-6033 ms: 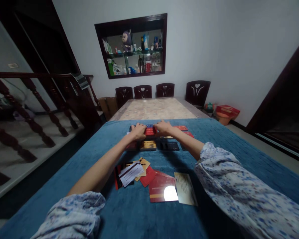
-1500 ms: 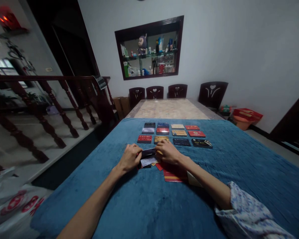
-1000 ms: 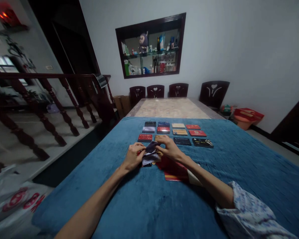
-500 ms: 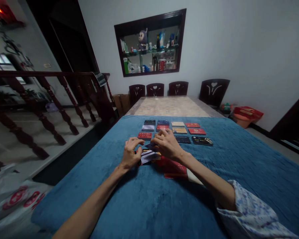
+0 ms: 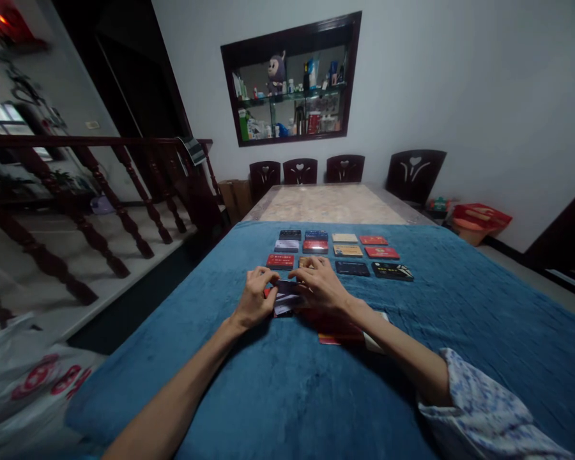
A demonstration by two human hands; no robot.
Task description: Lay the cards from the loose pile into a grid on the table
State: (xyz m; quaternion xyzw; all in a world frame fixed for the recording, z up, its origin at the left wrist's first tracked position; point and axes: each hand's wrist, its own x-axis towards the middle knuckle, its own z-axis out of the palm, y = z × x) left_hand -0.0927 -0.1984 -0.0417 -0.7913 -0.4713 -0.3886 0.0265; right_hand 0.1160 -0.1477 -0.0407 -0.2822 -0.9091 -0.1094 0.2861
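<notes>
My left hand (image 5: 253, 299) and my right hand (image 5: 320, 286) meet over a loose pile of cards (image 5: 334, 329) on the blue cloth (image 5: 460, 319). Together they pinch a dark card (image 5: 286, 287) by its two ends, just above the pile. A white striped card (image 5: 282, 308) lies directly beneath it. Beyond the hands, several cards lie in neat rows (image 5: 345, 250), red, dark, blue and beige. The pile is partly hidden under my right wrist.
A marble table top (image 5: 326, 204) extends past the cloth, with dark wooden chairs (image 5: 414, 172) at its far end. A wooden stair railing (image 5: 100, 191) runs along the left. White plastic bags (image 5: 19, 383) sit at the lower left. A red box (image 5: 482, 220) rests on the floor at right.
Six seconds ago both hands were at the far rows. They have since pulled back to the loose pile and lifted a dark card out of it, which they now hold between them.
</notes>
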